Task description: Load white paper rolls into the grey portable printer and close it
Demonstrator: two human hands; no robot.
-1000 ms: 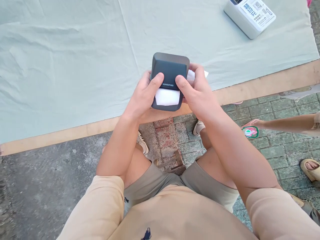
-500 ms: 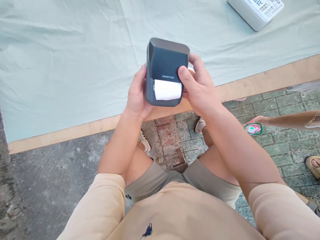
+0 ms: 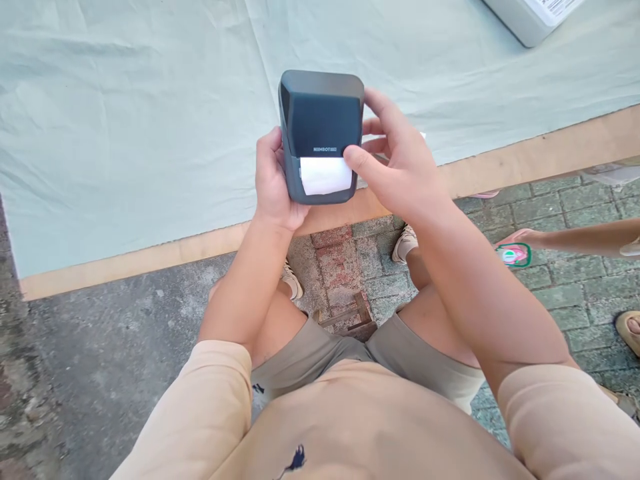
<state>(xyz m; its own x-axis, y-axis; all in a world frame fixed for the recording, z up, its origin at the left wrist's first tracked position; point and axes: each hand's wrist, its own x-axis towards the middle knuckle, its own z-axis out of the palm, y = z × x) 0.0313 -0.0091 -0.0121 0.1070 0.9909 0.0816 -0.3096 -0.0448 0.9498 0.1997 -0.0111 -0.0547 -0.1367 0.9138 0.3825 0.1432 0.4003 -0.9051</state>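
Note:
A dark label printer with NIIMBOT lettering is held up over the table's near edge, its front facing me. White label paper covers the lower part of that front. My left hand is closed around the printer's left side and lower corner; some of its fingers are hidden behind the body. With my right hand, the thumb rests on the front beside the paper's upper right corner, and the spread fingers lie along the right side. A small white bit shows behind that hand, too little to name.
A pale green cloth covers the table, whose bare wooden edge runs in front of me. A white box with a printed label lies at the far right. Another person's hand and a sandaled foot are at right.
The printer has moved slightly left and up and turned a little more upright. My right hand's fingers have spread and slid toward its right edge, loosening their hold.

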